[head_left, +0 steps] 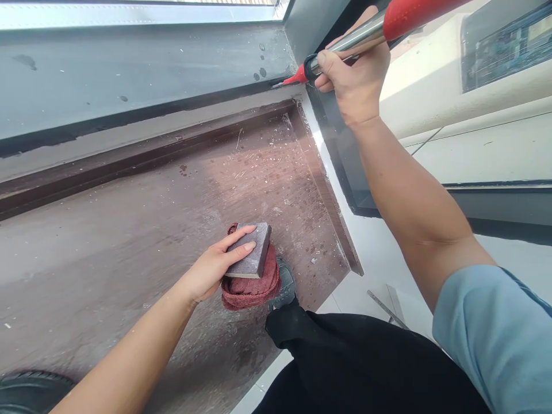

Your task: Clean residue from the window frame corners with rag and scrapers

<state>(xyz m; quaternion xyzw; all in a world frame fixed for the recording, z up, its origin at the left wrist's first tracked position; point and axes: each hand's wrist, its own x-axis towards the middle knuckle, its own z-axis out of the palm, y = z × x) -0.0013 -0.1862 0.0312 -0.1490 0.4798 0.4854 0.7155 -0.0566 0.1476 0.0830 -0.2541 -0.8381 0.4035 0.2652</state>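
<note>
My left hand [215, 261] grips a grey block that looks like a sanding sponge [252, 256], dusted pale, together with a folded maroon cloth [254, 290] beneath it. Two fingers lie across the block's top. At the upper right, my right hand [356, 80] is closed round the chrome shaft of a red-and-chrome tool [366, 33]. The tool's red cone ends in a narrow pale tip, which meets or nearly meets the dark strip [207, 100] along the grey frame, close to the corner. What the tip is made of cannot be told.
Pale chips and water drops litter the brown board [250, 172], bordered by a raised brown edge [323, 190]. My shoe [284, 282] stands on it. A flat metal strip [386, 307] lies on white tiles at right. Glass panes [509, 46] rise beyond the frame.
</note>
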